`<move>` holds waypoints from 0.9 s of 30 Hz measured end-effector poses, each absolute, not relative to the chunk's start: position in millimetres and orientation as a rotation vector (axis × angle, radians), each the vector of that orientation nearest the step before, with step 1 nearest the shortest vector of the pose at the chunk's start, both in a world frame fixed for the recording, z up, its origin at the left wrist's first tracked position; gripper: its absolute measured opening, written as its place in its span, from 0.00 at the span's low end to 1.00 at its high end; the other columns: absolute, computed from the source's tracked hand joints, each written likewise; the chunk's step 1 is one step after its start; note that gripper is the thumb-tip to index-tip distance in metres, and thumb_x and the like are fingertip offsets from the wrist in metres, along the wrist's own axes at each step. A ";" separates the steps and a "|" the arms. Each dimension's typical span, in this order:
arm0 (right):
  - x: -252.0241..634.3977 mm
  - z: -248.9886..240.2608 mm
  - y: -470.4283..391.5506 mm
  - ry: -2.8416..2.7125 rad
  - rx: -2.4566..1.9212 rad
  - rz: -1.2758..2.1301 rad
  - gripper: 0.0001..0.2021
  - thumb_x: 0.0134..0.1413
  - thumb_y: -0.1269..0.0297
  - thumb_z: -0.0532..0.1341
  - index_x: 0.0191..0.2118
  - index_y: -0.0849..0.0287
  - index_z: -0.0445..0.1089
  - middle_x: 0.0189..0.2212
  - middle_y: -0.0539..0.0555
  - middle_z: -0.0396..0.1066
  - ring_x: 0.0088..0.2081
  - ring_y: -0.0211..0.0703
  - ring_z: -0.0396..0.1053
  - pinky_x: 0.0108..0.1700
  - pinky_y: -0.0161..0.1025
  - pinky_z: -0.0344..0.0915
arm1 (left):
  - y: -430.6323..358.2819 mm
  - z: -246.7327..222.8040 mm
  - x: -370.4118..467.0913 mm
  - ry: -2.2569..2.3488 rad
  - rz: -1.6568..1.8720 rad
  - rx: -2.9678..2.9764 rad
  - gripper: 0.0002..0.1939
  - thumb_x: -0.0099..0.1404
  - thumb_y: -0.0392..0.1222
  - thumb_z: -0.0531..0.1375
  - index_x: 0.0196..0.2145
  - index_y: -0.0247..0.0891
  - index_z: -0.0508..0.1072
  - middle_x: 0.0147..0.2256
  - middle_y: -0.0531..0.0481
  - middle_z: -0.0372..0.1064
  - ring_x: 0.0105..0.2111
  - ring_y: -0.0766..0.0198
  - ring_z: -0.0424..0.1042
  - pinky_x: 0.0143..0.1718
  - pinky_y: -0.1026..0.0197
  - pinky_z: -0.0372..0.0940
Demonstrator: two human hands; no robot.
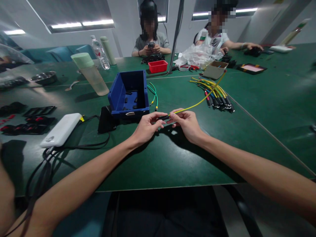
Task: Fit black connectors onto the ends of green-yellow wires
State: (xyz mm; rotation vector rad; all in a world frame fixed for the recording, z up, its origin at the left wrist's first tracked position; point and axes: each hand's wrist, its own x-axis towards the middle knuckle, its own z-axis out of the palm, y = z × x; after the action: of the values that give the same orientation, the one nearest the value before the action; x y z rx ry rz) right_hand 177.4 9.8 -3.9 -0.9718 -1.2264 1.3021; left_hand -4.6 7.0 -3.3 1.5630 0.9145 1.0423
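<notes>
A yellow wire [195, 105] runs from my right hand [185, 123] up and back to the right. The right thumb and fingers pinch it close to its near end. On that end is a black sleeve [163, 117], which my left hand [149, 126] grips between thumb and fingers. Just behind the left hand stands a blue bin [114, 90] with several small black pieces [133, 98] inside. Two green wires [155, 95] lie beside the bin. Farther right rests a bundle of wires [217, 93], mostly yellow, with black-sleeved ends.
A white power bank [61, 130] with black cables and a black phone [105, 120] lie left. Behind stand a green-lidded bottle [90, 74], a water bottle [100, 54], a red tray [158, 66] and a small box [214, 70]. Two people sit across the table [259, 108].
</notes>
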 end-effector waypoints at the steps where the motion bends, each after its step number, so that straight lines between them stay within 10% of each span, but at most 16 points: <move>1: 177.7 -3.9 9.9 -1.234 -0.968 1.310 0.16 0.45 0.52 0.71 0.33 0.59 0.73 0.27 0.51 0.76 0.29 0.41 0.76 0.25 0.32 0.65 | 7.2 -3.4 -4.9 0.908 1.043 1.576 0.16 0.63 0.41 0.61 0.49 0.37 0.75 0.35 0.48 0.75 0.29 0.68 0.72 0.27 0.69 0.63; 27: 162.8 -4.4 0.1 -1.353 -1.059 1.078 0.25 0.49 0.57 0.67 0.52 0.61 0.65 0.19 0.45 0.67 0.20 0.35 0.64 0.22 0.34 0.58 | 0.7 -4.8 10.7 0.957 1.169 1.628 0.10 0.59 0.36 0.59 0.39 0.38 0.74 0.31 0.52 0.72 0.30 0.67 0.71 0.31 0.66 0.67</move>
State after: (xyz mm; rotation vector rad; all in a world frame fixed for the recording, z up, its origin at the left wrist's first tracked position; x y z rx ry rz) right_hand 162.8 0.1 -4.4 -1.0586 -1.3529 1.0780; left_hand 10.7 0.7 -4.8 1.6275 0.9571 1.1695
